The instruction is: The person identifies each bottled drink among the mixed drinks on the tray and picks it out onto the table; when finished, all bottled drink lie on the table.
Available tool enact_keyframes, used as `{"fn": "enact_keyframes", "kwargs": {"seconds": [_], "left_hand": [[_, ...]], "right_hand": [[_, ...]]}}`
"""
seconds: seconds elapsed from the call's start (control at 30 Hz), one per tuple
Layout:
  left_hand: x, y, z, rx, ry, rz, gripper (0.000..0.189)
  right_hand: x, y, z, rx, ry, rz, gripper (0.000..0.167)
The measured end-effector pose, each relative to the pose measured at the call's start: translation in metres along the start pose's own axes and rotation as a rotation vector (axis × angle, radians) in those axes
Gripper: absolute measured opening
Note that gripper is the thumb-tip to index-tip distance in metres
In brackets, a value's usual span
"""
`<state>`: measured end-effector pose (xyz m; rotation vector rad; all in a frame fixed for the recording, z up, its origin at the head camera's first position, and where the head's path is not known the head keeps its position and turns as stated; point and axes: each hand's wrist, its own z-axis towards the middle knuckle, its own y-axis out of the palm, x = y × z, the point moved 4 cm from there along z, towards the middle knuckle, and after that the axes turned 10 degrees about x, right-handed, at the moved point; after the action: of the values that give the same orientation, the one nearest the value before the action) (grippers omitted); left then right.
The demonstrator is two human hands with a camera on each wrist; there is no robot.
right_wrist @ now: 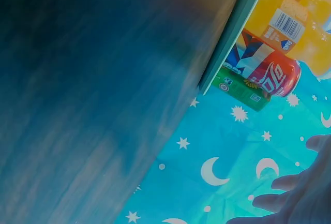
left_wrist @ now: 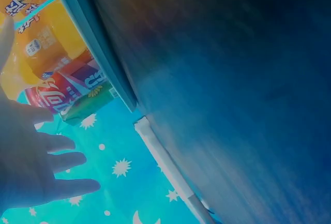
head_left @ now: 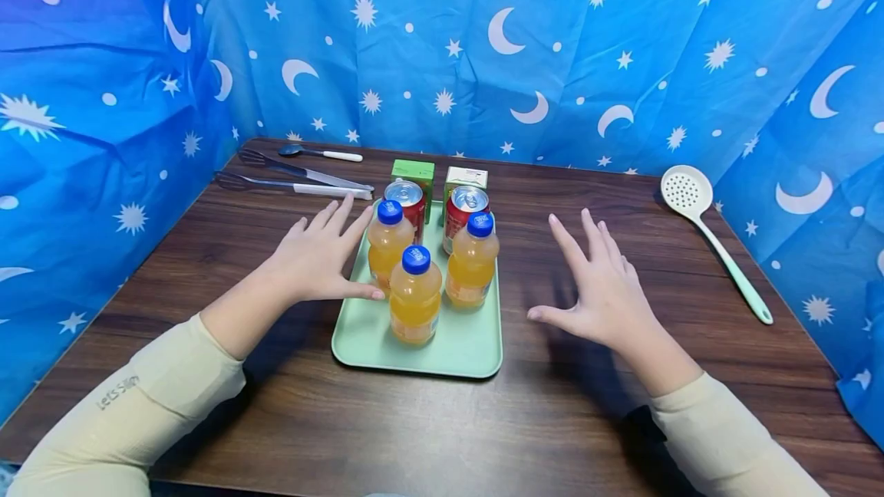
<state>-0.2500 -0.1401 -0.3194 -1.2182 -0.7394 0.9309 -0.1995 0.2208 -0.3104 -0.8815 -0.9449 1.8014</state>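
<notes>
A pale green tray (head_left: 459,355) lies on the dark wooden table. On its front part stand three orange drink bottles with blue caps: a front bottle (head_left: 415,297), a left bottle (head_left: 388,244) and a right bottle (head_left: 473,263). Behind them are two red cola cans, a left can (head_left: 406,198) and a right can (head_left: 466,209), then a left green carton (head_left: 414,171) and a right carton (head_left: 466,176). My left hand (head_left: 314,255) spreads its fingers beside the tray's left side, thumb near the bottles. To the tray's right, my right hand (head_left: 602,290) hovers with spread fingers, holding nothing.
At the back left lie a spoon (head_left: 321,153) and two long utensils with dark heads, a rear utensil (head_left: 307,172) and a front utensil (head_left: 293,187). A pale slotted skimmer (head_left: 718,240) lies at the right. Blue star-and-moon cloth (head_left: 442,44) hangs around the table.
</notes>
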Motion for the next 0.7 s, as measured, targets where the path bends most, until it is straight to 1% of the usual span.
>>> {"fn": "enact_keyframes", "kwargs": {"seconds": [0.17,0.33,0.53,0.63,0.7], "left_hand": [[-0.001,0.003,0.001,-0.048,-0.005,0.005,0.125],[-0.002,0.006,0.001,-0.089,-0.019,-0.021,0.122],[-0.001,0.008,-0.001,-0.16,-0.068,-0.105,0.11],[-0.002,0.008,-0.001,-0.19,-0.084,-0.119,0.103],[-0.002,0.008,-0.001,-0.2,-0.082,-0.122,0.098]], "right_hand": [[-0.003,0.001,-0.001,-0.018,0.005,0.019,0.114],[-0.007,0.001,-0.002,-0.012,-0.008,0.029,0.115],[-0.012,-0.001,-0.003,0.001,-0.028,0.054,0.115],[-0.015,-0.002,-0.003,0.011,-0.047,0.067,0.116],[-0.016,-0.003,-0.004,0.014,-0.057,0.069,0.116]]}}
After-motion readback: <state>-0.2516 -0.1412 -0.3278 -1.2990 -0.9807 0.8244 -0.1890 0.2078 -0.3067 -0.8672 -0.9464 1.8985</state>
